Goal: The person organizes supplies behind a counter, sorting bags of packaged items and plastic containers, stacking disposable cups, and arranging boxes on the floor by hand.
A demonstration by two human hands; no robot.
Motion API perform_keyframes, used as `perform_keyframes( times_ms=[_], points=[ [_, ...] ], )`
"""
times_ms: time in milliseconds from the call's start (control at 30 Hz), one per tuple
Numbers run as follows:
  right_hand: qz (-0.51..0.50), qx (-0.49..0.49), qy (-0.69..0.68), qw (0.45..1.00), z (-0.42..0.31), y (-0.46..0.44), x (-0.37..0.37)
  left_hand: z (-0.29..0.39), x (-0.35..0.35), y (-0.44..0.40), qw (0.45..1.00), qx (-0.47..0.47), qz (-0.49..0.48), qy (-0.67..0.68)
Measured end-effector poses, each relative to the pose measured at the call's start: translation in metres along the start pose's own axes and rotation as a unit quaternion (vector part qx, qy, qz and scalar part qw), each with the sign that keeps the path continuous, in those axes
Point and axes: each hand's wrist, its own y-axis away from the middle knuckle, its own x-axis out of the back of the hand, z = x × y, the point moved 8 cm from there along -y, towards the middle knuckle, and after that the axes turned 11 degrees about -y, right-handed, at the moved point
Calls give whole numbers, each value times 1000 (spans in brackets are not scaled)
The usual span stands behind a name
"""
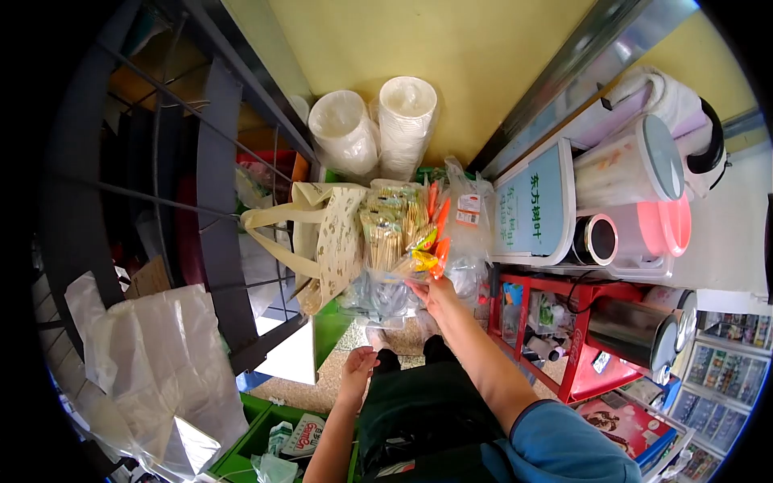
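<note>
My right hand [436, 295] reaches to the front edge of a heap of packets, its fingers against a clear plastic bag; what it grips, if anything, is hard to make out. Just above it lie orange-handled items [441, 249] and a yellow packet [423, 261]. Bundles of wooden sticks in clear wrap [386, 229] lie to their left, and a clear bag with a label [469, 209] to their right. My left hand [360, 366] hangs lower, away from the heap, with its fingers curled and their tips partly hidden. A patterned cloth bag [341, 233] stands left of the sticks.
Wrapped stacks of white cups [407, 109] stand against the yellow wall. A dark metal rack [217, 161] is at left, above a green crate [258, 419]. At right are a white box [531, 205], clear tubs [628, 161] and a red shelf [576, 346].
</note>
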Motion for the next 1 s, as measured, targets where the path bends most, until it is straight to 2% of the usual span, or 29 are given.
perform_keyframes(
  times_ms=[133, 233, 267, 333, 367, 433, 467, 533, 567, 600, 667, 700, 733, 800, 867, 900, 933, 1000],
  points=[
    [-3, 13, -5, 1000, 1, 16, 12, 3, 9, -9, 1000, 17, -6, -25],
    [8, 12, 17, 1000, 2, 25, 13, 39, 32, -24, 970, -209, 90, -83],
    [15, 7, 32, 999, 2, 26, 13, 54, 31, -25, 971, -208, 90, -82],
    [10, 10, 13, 1000, 7, 22, 16, 106, 23, -14, 941, -286, 115, -136],
    [4, 15, -7, 1000, 9, 19, 18, 122, 20, -14, 942, -286, 116, -135],
    [25, 18, 2, 1000, 9, 24, 19, 164, 7, 5, 826, -409, 199, -333],
    [46, 22, 10, 999, 9, 26, 21, 170, 5, 6, 826, -410, 198, -331],
    [32, 16, -32, 999, 16, 16, 24, 193, 3, 40, 685, -517, 348, -378],
    [16, 7, -75, 997, 19, 11, 25, 200, 5, 53, 635, -494, 430, -410],
    [16, 7, -76, 997, 20, 9, 25, 208, 5, 57, 635, -494, 429, -410],
    [24, 11, -43, 999, 21, 6, 25, 220, 23, 64, 637, -432, 522, -366],
    [22, 9, -44, 999, 23, 4, 25, 222, 25, 58, 658, -406, 503, -386],
    [20, -6, -57, 998, 25, 2, 25, 222, 25, 56, 656, -406, 505, -387],
    [14, -23, -71, 997, 31, -5, 28, 216, 33, 52, 707, -458, 493, -218],
    [-32, -15, -5, 999, 37, -18, 31, 220, 33, 51, 704, -458, 506, -196],
    [-36, -19, -3, 999, 36, -13, 28, 215, 43, 43, 766, -436, 471, -43],
    [-34, -29, 33, 998, 36, -8, 27, 209, 49, 34, 804, -403, 422, 113],
    [-33, -37, 70, 996, 32, -4, 25, 218, 47, 33, 822, -390, 401, 108]
  ],
)
